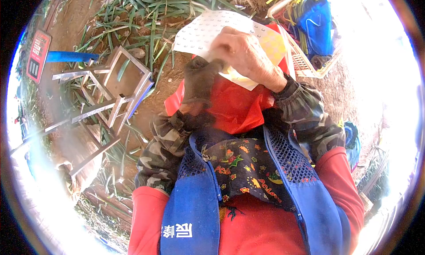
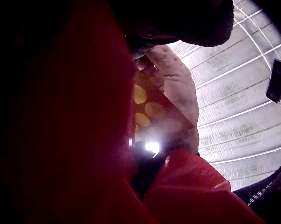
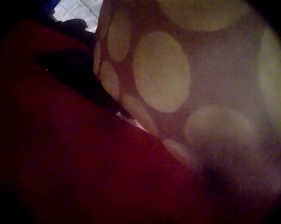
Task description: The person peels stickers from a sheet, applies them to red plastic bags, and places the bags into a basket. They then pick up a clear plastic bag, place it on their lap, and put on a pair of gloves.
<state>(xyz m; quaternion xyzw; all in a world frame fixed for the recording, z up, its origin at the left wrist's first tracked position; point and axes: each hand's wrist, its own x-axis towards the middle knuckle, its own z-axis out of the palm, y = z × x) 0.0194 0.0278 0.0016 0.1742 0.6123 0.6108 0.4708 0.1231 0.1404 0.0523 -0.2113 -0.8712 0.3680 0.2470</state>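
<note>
A thin sheet [image 1: 199, 33], white with rows of small printed 3s, spans both hands in the head view. Large pale-yellow round spots cover its other face, close up in the right wrist view as the spotted sheet [image 3: 161, 72]. My bare right hand [image 1: 248, 58] lies over the sheet with fingers curled, pinching it near the middle. In a dark, worn glove, my left hand [image 1: 198, 80] grips its lower edge, fingertips close to the right hand's; motion blurs them. Red plastic [image 1: 237, 104] spreads beneath both hands and fills much of the wrist views.
To the left, a metal-framed stool [image 1: 133, 73] lies tipped on the soil. Long green leaves [image 1: 141, 9] are strewn ahead. A pale plastic crate [image 1: 305, 67] and a blue bag [image 1: 316, 25] stand at the right. A red sign [image 1: 39, 56] is far left.
</note>
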